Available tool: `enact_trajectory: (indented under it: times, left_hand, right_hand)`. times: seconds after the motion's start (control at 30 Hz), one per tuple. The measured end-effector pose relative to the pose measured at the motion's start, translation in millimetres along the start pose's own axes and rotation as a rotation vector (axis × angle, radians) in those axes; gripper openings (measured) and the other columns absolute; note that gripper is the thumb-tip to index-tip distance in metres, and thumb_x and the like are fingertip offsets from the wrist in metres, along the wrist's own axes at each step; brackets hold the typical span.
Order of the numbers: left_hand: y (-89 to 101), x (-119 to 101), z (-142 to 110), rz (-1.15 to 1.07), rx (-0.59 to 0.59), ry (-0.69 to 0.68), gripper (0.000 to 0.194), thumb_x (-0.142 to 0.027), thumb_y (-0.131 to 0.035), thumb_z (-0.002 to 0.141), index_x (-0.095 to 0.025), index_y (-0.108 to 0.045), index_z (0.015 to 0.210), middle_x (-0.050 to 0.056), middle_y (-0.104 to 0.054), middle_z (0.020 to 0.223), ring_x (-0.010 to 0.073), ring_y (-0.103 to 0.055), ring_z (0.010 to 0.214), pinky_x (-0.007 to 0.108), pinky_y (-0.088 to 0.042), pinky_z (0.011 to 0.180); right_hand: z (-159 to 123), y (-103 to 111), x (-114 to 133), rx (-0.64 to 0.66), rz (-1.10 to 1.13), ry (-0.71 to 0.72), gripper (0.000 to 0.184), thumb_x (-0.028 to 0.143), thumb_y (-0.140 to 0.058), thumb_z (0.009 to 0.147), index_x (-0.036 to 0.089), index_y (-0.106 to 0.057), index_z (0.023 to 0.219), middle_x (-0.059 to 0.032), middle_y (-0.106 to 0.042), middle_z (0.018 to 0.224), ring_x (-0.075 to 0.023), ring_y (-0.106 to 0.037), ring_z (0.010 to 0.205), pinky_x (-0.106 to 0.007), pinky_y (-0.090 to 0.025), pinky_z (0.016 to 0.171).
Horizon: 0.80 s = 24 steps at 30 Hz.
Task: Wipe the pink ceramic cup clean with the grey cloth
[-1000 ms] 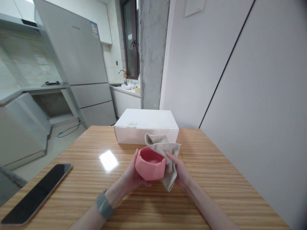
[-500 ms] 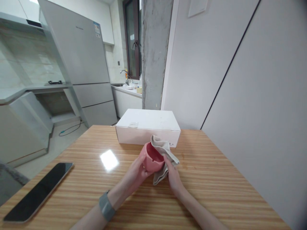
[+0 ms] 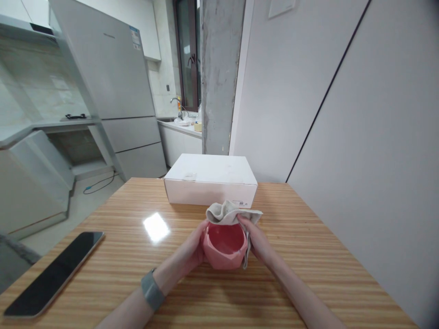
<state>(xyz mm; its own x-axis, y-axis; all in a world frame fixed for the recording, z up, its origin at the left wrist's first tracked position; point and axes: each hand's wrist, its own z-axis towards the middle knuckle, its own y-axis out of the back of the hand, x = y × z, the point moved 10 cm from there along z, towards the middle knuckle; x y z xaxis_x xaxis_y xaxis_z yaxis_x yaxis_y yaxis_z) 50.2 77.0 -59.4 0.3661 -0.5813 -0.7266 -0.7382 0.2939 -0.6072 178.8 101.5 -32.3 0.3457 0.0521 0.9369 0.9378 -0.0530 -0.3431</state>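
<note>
A pink faceted ashtray (image 3: 224, 258), with a small notch in its rim, is held above the table with its opening tipped toward me. My left hand (image 3: 196, 244) grips it from the left side, fingers partly hidden behind it. On the right, my right hand (image 3: 255, 237) is closed on a light grey cloth (image 3: 224, 214), pressing it against the ashtray's far rim and right side. Part of the cloth hangs down between that hand and the ashtray.
A white box (image 3: 211, 192) lies at the far side of the wooden table (image 3: 137, 274). At the left edge rests a black phone (image 3: 55, 276). Behind stand a grey fridge (image 3: 109, 73), a concrete pillar (image 3: 219, 77) and a kitchen sink counter (image 3: 181, 137).
The ashtray has turned and tilted, so its opening faces me more, and it sits slightly lower. The cloth has shifted from the rim's right side over to the far rim.
</note>
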Motion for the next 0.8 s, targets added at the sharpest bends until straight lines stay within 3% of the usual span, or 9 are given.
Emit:
enact_trajectory:
  times: [0.13, 0.27, 0.37, 0.43, 0.53, 0.67, 0.8]
  left_hand:
    - [-6.1, -20.0, -2.7, -0.096, -0.045, -0.115, 0.049, -0.047, -0.046, 0.089, -0.013, -0.055, 0.123, 0.011, -0.065, 0.118, 0.0243, -0.062, 0.106, 0.032, -0.053, 0.08]
    - [-22.7, -44.2, -12.6, -0.205, 0.052, -0.305, 0.045, -0.036, -0.044, 0.092, -0.018, -0.046, 0.133, 0.008, -0.056, 0.131, 0.0205, -0.051, 0.122, 0.032, -0.043, 0.099]
    - [-20.0, -43.1, -14.0, -0.149, 0.062, -0.275, 0.043, -0.034, -0.047, 0.09, -0.018, -0.048, 0.131, 0.008, -0.059, 0.128, 0.0203, -0.055, 0.117, 0.031, -0.046, 0.097]
    - [-8.4, -32.5, -10.7, -0.064, 0.003, -0.165, 0.045, -0.041, -0.047, 0.089, -0.016, -0.053, 0.125, 0.01, -0.066, 0.116, 0.0212, -0.066, 0.099, 0.03, -0.054, 0.08]
    - [1.4, -16.7, -6.9, 0.023, -0.019, -0.021, 0.054, -0.055, -0.045, 0.086, -0.014, -0.058, 0.119, 0.012, -0.071, 0.101, 0.0204, -0.07, 0.074, 0.027, -0.056, 0.056]
    - [-5.7, -7.0, -4.8, 0.022, 0.06, 0.021, 0.053, -0.055, -0.045, 0.086, -0.013, -0.06, 0.115, 0.012, -0.071, 0.1, 0.0206, -0.069, 0.074, 0.031, -0.058, 0.057]
    - [1.7, -8.2, -3.8, 0.009, -0.022, -0.016, 0.048, -0.049, -0.047, 0.086, -0.011, -0.06, 0.113, 0.013, -0.071, 0.097, 0.0202, -0.068, 0.07, 0.032, -0.058, 0.056]
  right_hand:
    - [-8.1, -13.2, 14.8, -0.041, -0.049, 0.158, 0.042, 0.053, -0.067, 0.071, 0.023, -0.067, 0.1, -0.0037, -0.071, 0.101, -0.0259, -0.059, 0.109, -0.043, -0.039, 0.102]
    - [-16.6, -25.2, 31.3, -0.131, -0.134, 0.379, 0.044, 0.051, -0.058, 0.079, 0.024, -0.061, 0.113, -0.0036, -0.068, 0.108, -0.0239, -0.049, 0.122, -0.044, -0.032, 0.108]
    - [-6.6, -18.6, 23.9, -0.177, -0.091, 0.322, 0.04, 0.048, -0.057, 0.08, 0.024, -0.062, 0.11, -0.0032, -0.066, 0.113, -0.0238, -0.049, 0.122, -0.042, -0.035, 0.106]
    - [3.3, -10.3, 16.1, -0.164, -0.048, 0.246, 0.039, 0.046, -0.06, 0.077, 0.023, -0.063, 0.107, -0.0033, -0.066, 0.114, -0.0249, -0.052, 0.119, -0.041, -0.038, 0.104]
    - [12.8, 1.5, 8.4, -0.12, -0.015, 0.172, 0.037, 0.044, -0.064, 0.074, 0.019, -0.064, 0.102, -0.0045, -0.068, 0.109, -0.0264, -0.058, 0.111, -0.043, -0.041, 0.1]
    - [15.7, 6.9, 1.2, -0.065, -0.005, 0.094, 0.033, 0.042, -0.065, 0.073, 0.018, -0.067, 0.096, -0.0052, -0.071, 0.101, -0.0256, -0.064, 0.101, -0.041, -0.047, 0.093]
    - [13.1, 5.3, 0.2, -0.082, -0.005, 0.096, 0.032, 0.043, -0.065, 0.073, 0.018, -0.067, 0.093, -0.0049, -0.072, 0.098, -0.0263, -0.062, 0.104, -0.041, -0.046, 0.093]
